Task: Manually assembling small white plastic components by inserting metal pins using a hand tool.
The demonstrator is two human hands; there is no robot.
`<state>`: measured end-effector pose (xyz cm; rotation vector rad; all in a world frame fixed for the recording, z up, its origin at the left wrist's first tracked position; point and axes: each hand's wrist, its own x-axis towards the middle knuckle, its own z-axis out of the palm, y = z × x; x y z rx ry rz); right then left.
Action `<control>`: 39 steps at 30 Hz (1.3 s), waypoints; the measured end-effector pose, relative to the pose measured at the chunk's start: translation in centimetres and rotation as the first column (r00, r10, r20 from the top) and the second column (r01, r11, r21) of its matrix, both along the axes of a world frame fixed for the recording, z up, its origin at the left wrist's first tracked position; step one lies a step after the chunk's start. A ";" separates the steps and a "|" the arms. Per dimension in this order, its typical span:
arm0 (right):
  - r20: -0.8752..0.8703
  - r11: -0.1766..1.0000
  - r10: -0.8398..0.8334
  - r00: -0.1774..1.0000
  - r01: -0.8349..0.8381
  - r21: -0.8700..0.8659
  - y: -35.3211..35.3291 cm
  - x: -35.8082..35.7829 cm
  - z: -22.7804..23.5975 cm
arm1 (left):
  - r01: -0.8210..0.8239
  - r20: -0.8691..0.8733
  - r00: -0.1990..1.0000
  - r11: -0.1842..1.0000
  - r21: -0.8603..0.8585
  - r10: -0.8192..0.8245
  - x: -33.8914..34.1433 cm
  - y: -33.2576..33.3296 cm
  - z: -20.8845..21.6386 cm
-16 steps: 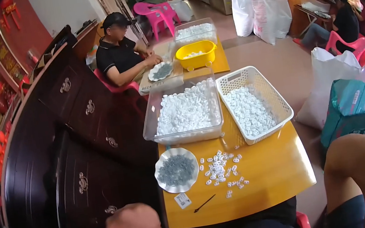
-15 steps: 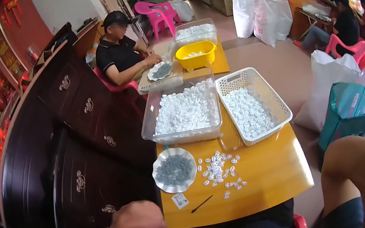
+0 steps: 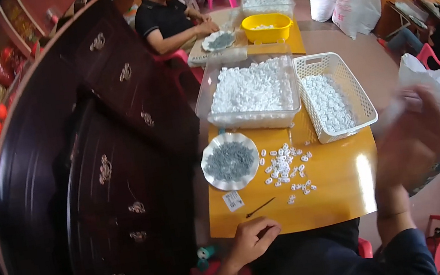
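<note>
At the table's front edge, my left hand (image 3: 255, 240) is curled with its fingers closed, and nothing shows in it. My right hand (image 3: 410, 134) is raised beyond the table's right edge, smeared by motion, so its fingers cannot be made out. A thin dark pointed tool (image 3: 260, 207) lies just beyond my left hand. Near it are a small white printed card (image 3: 233, 201) and a scalloped white plate (image 3: 209, 176) of small grey pieces (image 3: 229, 160). Loose white two-holed oval pieces (image 3: 283, 167) lie scattered to the right of the plate.
Behind the loose pieces stand a clear plastic bin (image 3: 251, 120) and a white perforated basket (image 3: 361, 93), both holding white pieces. A co-worker (image 3: 165, 17) sits farther back, by a yellow tub (image 3: 268, 33). A dark drawer cabinet (image 3: 122, 209) borders the left side; white sacks (image 3: 347, 1) stand at right.
My left hand has come from the lower left to the table's front edge. My right hand has come into view, raised at the right. The whole view has shifted.
</note>
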<state>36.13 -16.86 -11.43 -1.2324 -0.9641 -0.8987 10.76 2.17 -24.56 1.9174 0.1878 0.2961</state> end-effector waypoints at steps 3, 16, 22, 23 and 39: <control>-0.248 0.821 0.102 0.963 -0.223 -0.526 9.2 2.9 -4.3 | 0.062 -0.050 0.996 0.988 -0.145 -0.070 0.6 -0.6 -1.2; 0.040 0.501 -0.125 0.991 0.098 -0.860 19.3 7.6 -16.5 | -0.192 -0.099 0.976 0.981 0.023 0.194 -0.3 -0.2 -4.9; 0.040 0.532 -0.079 0.996 0.076 -0.843 17.4 7.6 -16.3 | -0.220 -0.111 0.969 0.975 0.032 0.222 0.3 2.1 -7.0; 0.035 0.529 -0.081 0.996 0.073 -0.845 17.2 7.5 -16.2 | -0.241 -0.110 0.964 0.970 0.038 0.244 0.5 2.2 -7.0; -0.006 0.750 0.028 1.000 -0.026 -0.661 12.5 4.4 -12.9 | -0.363 0.091 0.908 0.660 0.658 0.409 2.7 6.8 -7.7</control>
